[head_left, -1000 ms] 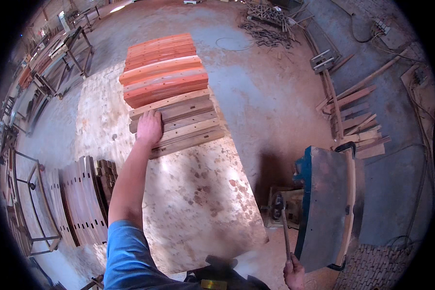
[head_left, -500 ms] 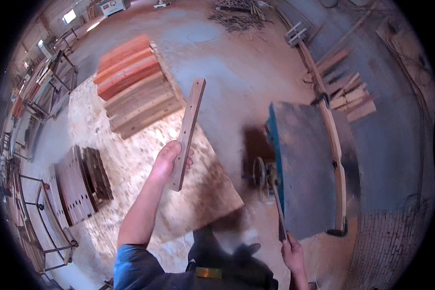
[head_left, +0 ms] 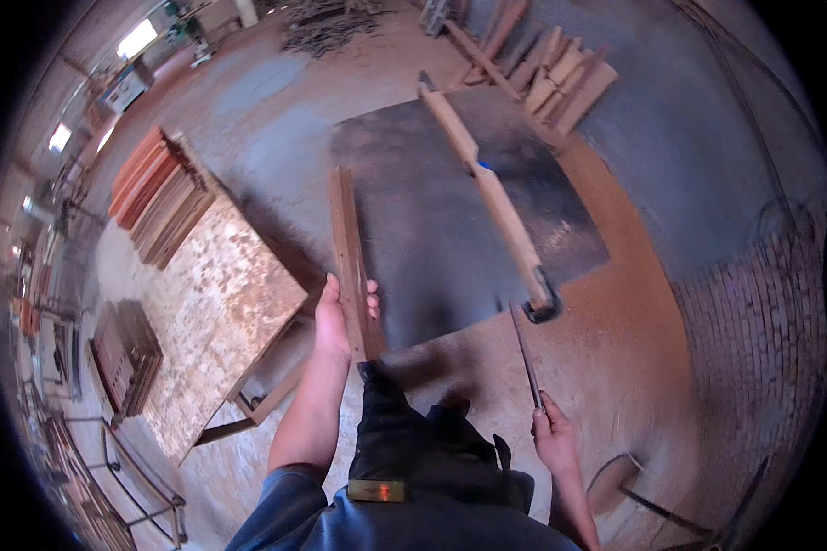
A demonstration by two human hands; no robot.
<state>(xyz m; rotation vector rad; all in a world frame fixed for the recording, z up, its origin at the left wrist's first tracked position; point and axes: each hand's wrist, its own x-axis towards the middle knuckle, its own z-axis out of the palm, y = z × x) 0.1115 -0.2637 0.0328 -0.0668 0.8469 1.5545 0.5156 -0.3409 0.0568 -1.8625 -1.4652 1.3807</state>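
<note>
My left hand [head_left: 332,321] is closed around the lower part of a brown wooden slat [head_left: 346,248] with small holes along it. The slat stands lengthwise over the near left edge of a dark flat machine table [head_left: 409,243]; whether it touches the table is unclear. A long thin dark rod [head_left: 526,358] is gripped by its near end in my right hand [head_left: 553,439]. Its far tip points toward the table's near edge, beside the end of a light wooden fence [head_left: 489,193] that lies across the tabletop, held by dark clamps at its ends.
Left stands a worn plywood table [head_left: 234,285] bearing a stack of reddish and brown slats [head_left: 161,197] and a darker stack of slats [head_left: 124,358]. Offcuts [head_left: 570,87] lie beyond the machine. A metal rack [head_left: 119,468] is at lower left, stacked bricks [head_left: 753,340] at right.
My view has swung right, bringing the machine table to the middle. My left hand has carried the slat from over the plywood table to the machine table. My right hand still holds the rod.
</note>
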